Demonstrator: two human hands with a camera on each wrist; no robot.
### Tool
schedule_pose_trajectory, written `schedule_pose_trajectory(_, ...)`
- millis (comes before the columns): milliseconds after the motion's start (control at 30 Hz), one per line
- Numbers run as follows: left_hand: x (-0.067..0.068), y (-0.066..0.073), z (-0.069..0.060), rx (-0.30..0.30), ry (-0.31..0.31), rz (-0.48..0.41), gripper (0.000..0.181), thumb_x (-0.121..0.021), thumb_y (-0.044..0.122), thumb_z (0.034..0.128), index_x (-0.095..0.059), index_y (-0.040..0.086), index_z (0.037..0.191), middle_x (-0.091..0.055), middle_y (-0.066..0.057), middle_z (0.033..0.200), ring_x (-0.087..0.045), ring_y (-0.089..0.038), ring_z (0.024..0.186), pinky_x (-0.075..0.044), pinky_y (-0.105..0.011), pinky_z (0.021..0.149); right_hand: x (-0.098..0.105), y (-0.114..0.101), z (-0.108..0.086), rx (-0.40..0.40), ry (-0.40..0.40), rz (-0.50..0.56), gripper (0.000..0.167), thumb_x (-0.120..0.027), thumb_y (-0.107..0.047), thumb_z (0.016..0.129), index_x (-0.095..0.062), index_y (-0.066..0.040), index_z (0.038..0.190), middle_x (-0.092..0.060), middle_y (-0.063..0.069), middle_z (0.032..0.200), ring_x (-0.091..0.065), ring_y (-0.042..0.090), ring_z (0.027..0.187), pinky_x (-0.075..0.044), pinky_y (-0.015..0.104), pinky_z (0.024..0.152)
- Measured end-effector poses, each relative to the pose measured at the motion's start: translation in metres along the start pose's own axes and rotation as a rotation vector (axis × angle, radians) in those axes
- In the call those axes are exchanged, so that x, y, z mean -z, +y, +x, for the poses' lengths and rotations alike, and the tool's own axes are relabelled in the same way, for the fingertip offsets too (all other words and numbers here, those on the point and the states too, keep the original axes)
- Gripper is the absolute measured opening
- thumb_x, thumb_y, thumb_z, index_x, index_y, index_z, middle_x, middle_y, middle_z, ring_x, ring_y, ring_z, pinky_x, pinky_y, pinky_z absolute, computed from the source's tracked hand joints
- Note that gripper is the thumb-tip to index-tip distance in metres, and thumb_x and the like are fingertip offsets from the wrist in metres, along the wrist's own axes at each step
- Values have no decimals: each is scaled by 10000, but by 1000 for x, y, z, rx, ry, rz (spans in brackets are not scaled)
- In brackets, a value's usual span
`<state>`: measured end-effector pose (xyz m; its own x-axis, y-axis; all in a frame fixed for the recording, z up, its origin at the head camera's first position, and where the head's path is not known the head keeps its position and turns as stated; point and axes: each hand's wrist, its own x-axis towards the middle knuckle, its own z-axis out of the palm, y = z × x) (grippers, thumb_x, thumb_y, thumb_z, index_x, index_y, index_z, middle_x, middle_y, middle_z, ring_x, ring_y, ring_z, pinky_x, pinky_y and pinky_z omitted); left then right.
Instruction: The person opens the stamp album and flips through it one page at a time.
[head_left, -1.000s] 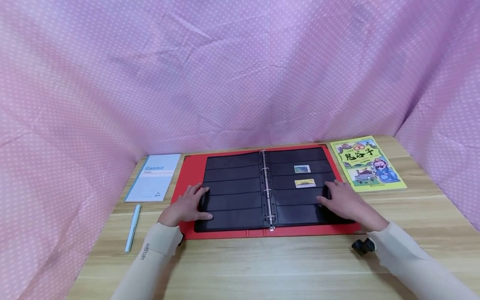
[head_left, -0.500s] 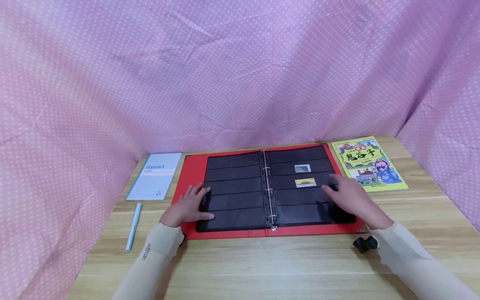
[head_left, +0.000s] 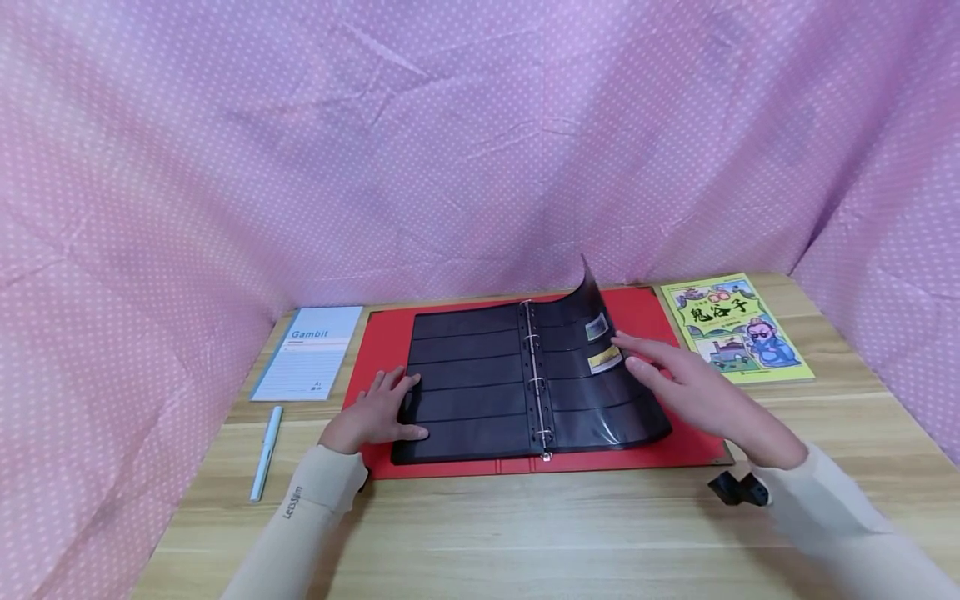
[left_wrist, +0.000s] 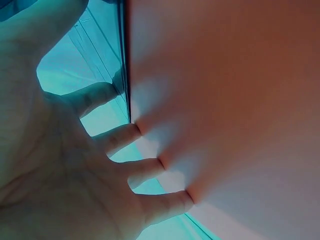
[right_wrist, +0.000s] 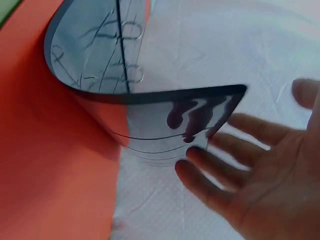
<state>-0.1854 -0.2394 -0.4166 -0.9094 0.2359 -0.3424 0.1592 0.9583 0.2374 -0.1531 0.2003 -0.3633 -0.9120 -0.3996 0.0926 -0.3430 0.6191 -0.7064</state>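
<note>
A red ring binder (head_left: 381,337) lies spread on the table, with black strip-pocket pages on metal rings (head_left: 536,383). My left hand (head_left: 372,417) rests spread on its left side, fingertips on the red cover and thumb over the left black page (head_left: 468,375). On the right, a black page (head_left: 581,392) is bowed upward, its outer edge off the cover. The straight fingers of my right hand (head_left: 693,385) touch that edge from its underside; the thumb stands apart in the right wrist view. That page carries a green-blue stamp (head_left: 597,327) and a yellow stamp (head_left: 605,359).
A pale blue notebook (head_left: 307,354) marked Gambit lies left of the binder, with a light blue pen (head_left: 266,454) below it. A yellow comic-style book (head_left: 737,327) lies to the right. Pink dotted cloth (head_left: 480,150) hangs behind the wooden table (head_left: 525,533).
The right page has risen from lying flat and bows toward the rings. My right hand first drew back slightly, then pushed leftward with the page's edge. My left hand has stayed in place.
</note>
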Motion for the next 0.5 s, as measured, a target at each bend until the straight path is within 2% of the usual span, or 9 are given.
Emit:
schedule_pose_trajectory(67, 1, 0, 0, -1, 0, -1, 953, -792, 453, 715, -321, 121, 1474, -167, -192, 1522, -112, -473, 1364, -222, -658, 1012, -2, -4, 2, 51, -12, 21, 468, -440, -361, 1005, -393, -231, 1452, -329, 0, 1497, -297, 271, 1354, -338, 565, 1001)
schedule_pose_trajectory(167, 1, 0, -1, -2, -4, -2, 948, -791, 446, 720, -319, 120, 1475, -165, -191, 1523, -111, -470, 1366, -221, -655, 1016, -3, -10, 5, 122, 9, 50, 442, -437, -288, 1014, -384, -266, 1452, -294, -31, 1511, -264, 235, 1370, -313, 548, 1027)
schedule_pose_trajectory(267, 1, 1, -1, 3, -9, -4, 947, -794, 437, 721, -317, 119, 1475, -163, -191, 1523, -110, -466, 1367, -219, -654, 1017, -1, -14, 8, 194, 74, 81, 423, -421, -191, 1018, -409, -211, 1441, -301, -16, 1510, -263, 210, 1371, -297, 383, 1071)
schedule_pose_trajectory(400, 1, 1, 0, 15, -16, 7, 959, -794, 444, 718, -308, 125, 1481, -157, -185, 1526, -105, -457, 1371, -219, -649, 1021, 4, -17, 10, 303, 172, 142, 425, -376, -76, 1011, -418, -126, 1431, -302, 27, 1512, -252, 205, 1378, -253, 180, 1038)
schedule_pose_trajectory(500, 0, 0, 2, 21, -21, 20, 965, -790, 453, 719, -299, 134, 1486, -151, -178, 1530, -101, -449, 1375, -220, -644, 1024, 7, -19, 11, 348, 211, 202, 430, -324, -69, 1015, -407, -106, 1436, -286, 34, 1520, -215, 210, 1394, -291, 190, 1011)
